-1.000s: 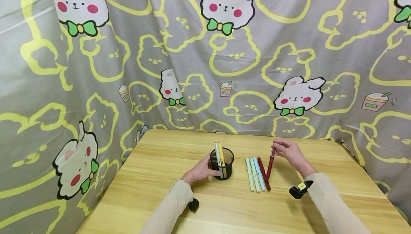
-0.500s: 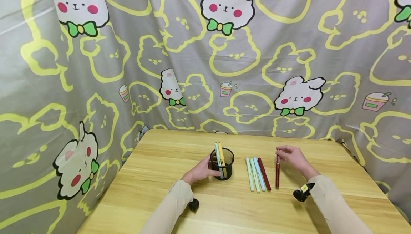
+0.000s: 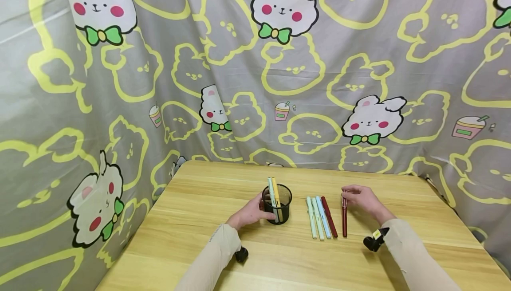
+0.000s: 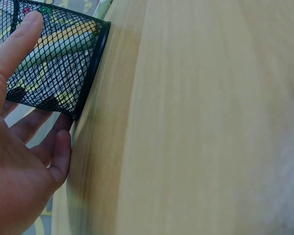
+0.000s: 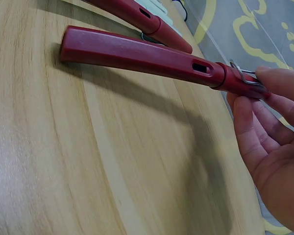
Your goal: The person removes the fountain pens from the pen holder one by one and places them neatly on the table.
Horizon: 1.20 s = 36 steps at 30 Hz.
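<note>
My left hand (image 3: 261, 212) grips a black mesh pen cup (image 3: 277, 210) standing mid-table, thumb along the mesh (image 4: 54, 58) and fingers (image 4: 59, 152) round its far side. A pale green pen and a yellow pen (image 3: 274, 192) stand in the cup. My right hand (image 3: 348, 195) pinches the clip end of a dark red pen (image 3: 344, 218). In the right wrist view that pen (image 5: 142, 55) lies nearly flat, its far tip on the wood, with my fingertips (image 5: 272, 78) on the cap. Left of it lies a row of pens (image 3: 319, 217): pale green, mint, light blue and another dark red one (image 3: 329, 217).
The wooden table (image 3: 191, 246) is enclosed at the back and sides by a grey curtain (image 3: 279, 82) printed with yellow and white bunnies. Black wrist-camera mounts sit under my left sleeve (image 3: 241, 254) and right sleeve (image 3: 373, 241).
My right hand has lowered the dark red pen from a tilted, raised pose to lie parallel beside the row. The left hand and the cup have stayed put.
</note>
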Motion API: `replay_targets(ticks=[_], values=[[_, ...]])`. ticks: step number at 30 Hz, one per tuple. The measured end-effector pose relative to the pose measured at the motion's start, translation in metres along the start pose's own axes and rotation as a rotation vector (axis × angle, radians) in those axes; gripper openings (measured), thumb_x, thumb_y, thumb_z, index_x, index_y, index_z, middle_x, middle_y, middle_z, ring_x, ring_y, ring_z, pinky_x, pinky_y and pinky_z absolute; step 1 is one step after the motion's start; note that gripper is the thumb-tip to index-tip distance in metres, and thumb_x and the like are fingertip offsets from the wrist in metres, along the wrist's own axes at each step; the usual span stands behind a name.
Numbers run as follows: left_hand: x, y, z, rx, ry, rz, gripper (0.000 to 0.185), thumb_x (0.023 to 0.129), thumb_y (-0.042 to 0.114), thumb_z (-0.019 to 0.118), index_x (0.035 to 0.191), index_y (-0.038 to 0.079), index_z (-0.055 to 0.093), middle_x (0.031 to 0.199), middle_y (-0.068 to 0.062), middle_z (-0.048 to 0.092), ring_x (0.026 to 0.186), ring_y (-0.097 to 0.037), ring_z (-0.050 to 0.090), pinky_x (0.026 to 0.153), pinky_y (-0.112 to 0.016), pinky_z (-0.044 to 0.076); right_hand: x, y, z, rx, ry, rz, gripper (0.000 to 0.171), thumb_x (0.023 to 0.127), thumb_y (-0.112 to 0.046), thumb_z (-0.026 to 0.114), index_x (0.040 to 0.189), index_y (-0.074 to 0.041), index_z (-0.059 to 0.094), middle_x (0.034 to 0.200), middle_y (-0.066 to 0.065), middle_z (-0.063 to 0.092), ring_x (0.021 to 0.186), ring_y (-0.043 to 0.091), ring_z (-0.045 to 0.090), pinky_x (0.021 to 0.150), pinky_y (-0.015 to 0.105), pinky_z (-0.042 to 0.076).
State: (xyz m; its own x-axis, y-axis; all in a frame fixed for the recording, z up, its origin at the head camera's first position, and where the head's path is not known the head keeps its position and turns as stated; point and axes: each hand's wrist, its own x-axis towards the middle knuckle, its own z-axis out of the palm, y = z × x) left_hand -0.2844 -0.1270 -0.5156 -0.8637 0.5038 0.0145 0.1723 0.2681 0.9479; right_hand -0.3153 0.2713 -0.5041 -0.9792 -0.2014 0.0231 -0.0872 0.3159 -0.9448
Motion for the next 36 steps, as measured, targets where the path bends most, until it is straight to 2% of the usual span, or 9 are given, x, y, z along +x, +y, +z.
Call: replay_targets(ticks=[5,12,16,26,36], values=[[0.0,-0.001,-0.001,0.007,-0.006,0.008,0.081,0.08,0.01,0.076,0.147,0.022,0.031,0.125,-0.003,0.055,0.11,-0.018,0.055,0.095,-0.035,0.042,0.004,0.003,0.004,-0.036,-0.007,0.009,0.048,0.091,-0.013,0.064,0.125,0.017,0.048,0.106,0.026,0.063,0.082,0.017,0.064,0.073,0.033,0.054],[0.002,-0.004,-0.001,-0.002,-0.008,0.025,0.082,0.08,0.009,0.076,0.147,0.019,0.031,0.125,-0.005,0.055,0.11,-0.02,0.056,0.095,-0.035,0.042,0.008,0.005,0.013,-0.119,-0.007,0.023,0.045,0.091,-0.016,0.064,0.123,0.014,0.052,0.104,0.022,0.065,0.077,0.018,0.063,0.065,0.034,0.053],[0.002,-0.003,0.0,-0.001,-0.006,0.011,0.081,0.08,0.01,0.077,0.146,0.02,0.032,0.125,-0.004,0.055,0.111,-0.019,0.055,0.096,-0.036,0.042,0.009,0.005,0.017,-0.138,-0.022,0.032,0.044,0.091,-0.016,0.064,0.122,0.013,0.053,0.1,0.02,0.066,0.073,0.019,0.063,0.061,0.034,0.052],[-0.001,0.0,0.0,0.017,-0.005,-0.014,0.082,0.08,0.013,0.077,0.147,0.02,0.031,0.126,-0.004,0.053,0.111,-0.02,0.055,0.096,-0.04,0.041,0.014,0.008,0.025,-0.144,-0.036,0.039,0.041,0.091,-0.014,0.063,0.12,0.014,0.054,0.088,0.013,0.068,0.067,0.017,0.062,0.06,0.032,0.051],[-0.002,0.002,-0.001,0.024,0.0,-0.017,0.083,0.08,0.014,0.077,0.148,0.022,0.029,0.13,-0.004,0.05,0.113,-0.021,0.053,0.097,-0.041,0.04,0.015,0.007,0.03,-0.162,-0.045,0.02,0.04,0.091,-0.014,0.063,0.118,0.014,0.056,0.095,0.018,0.068,0.069,0.017,0.062,0.06,0.032,0.052]])
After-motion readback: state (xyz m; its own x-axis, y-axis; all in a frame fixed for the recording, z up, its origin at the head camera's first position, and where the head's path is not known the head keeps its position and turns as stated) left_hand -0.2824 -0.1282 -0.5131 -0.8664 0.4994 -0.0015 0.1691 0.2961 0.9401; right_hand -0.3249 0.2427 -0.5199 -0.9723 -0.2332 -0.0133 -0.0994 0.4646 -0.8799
